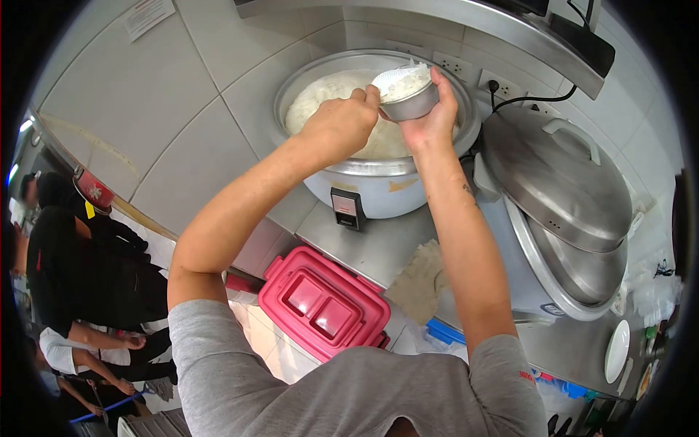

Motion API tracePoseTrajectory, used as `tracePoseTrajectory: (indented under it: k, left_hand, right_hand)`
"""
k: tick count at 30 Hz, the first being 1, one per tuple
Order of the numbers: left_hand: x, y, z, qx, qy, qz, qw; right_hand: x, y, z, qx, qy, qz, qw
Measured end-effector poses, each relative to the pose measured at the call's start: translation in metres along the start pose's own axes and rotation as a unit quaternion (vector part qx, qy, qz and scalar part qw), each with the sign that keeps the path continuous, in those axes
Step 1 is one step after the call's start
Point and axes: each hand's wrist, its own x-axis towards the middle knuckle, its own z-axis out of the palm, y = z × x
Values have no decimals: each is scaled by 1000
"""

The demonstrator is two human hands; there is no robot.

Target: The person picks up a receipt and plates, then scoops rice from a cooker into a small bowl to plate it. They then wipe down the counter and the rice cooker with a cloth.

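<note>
My left hand is closed around the handle of a white rice paddle, whose textured blade rests at the top of a small metal bowl. White rice fills the bowl. My right hand cups the bowl from below and the right side, thumb up along its rim. Both hands are over a large rice cooker with its lid off. Cooked rice shows inside the pot, partly hidden by my hands and the bowl.
To the right, a second large cooker carries metal lids. A cloth lies on the steel counter. Below is a pink lidded box. A metal shelf hangs above; other people stand at left.
</note>
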Motion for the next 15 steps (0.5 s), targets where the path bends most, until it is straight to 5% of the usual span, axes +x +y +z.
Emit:
tracePoseTrajectory:
  k: [7, 10, 13, 15]
  left_hand:
    - [5, -42, -31, -99, 151, 13, 983]
    - [-1, -39, -26, 110, 139, 125, 976]
    - [4, -50, -17, 106, 160, 140, 972]
    - [1, -58, -20, -121, 114, 6, 986]
  right_hand:
    - [2, -10, -1, 51, -35, 108, 992]
    - [10, -8, -7, 98, -52, 134, 985]
    - [6, -7, -3, 95, -19, 170, 981]
    - [8, -5, -3, 106, -20, 121, 987]
